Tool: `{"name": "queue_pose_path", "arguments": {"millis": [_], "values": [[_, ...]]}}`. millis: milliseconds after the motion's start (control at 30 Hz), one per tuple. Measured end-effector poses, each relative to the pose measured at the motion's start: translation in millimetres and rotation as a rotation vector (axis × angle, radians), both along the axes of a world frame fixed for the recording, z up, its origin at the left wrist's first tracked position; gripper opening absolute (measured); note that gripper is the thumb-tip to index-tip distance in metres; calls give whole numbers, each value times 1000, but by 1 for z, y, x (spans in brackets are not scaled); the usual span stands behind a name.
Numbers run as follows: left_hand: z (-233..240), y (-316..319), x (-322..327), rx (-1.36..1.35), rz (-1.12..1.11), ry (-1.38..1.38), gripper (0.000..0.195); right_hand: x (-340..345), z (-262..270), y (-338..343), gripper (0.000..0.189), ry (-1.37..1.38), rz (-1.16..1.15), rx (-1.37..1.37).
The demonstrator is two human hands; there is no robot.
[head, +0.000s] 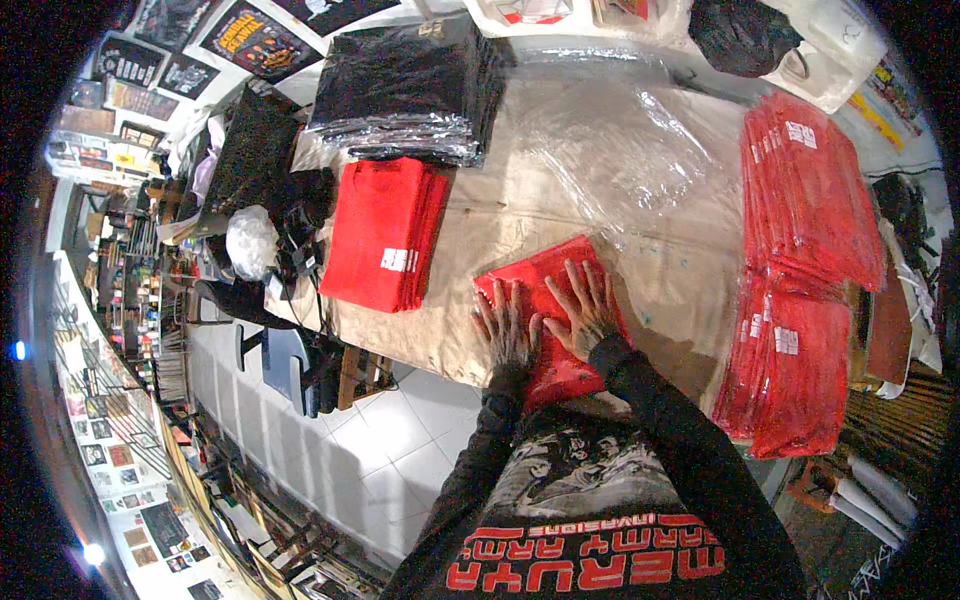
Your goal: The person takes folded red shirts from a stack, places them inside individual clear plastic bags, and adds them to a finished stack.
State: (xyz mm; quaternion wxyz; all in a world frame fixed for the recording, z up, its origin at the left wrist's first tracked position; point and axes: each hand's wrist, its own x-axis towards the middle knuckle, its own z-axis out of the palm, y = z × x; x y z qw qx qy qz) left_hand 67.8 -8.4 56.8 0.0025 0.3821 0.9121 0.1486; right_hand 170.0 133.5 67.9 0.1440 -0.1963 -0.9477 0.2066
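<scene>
Directly in front of me a folded red garment [559, 375] lies at the table's near edge, with a shiny surface that looks like clear plastic. My left hand [506, 322] rests flat on its left side, fingers spread. On its upper right, my right hand [581, 311] presses with fingers apart. Neither hand grips anything. To the left stands a stack of folded red garments [371, 232] with white printing. Clear plastic bags [615, 142] are spread on the table beyond my hands.
Bagged red garments form two stacks, a far one [810, 195] and a near one [802, 367], along the right side. A pile of black bagged garments [409, 82] stands at the back left. Crumpled clear plastic [253, 241] sits left of the brown-covered table [480, 202].
</scene>
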Motion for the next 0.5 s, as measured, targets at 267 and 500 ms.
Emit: {"name": "queue_pose_path", "arguments": {"millis": [267,500], "values": [[-14,3,-10,-226,-16,92,69,-5,-9,10,78,-44,-7,7],[-42,-32,-27,1029,418,-748,77,27,-31,-12,76,-2,-684,-411]]}}
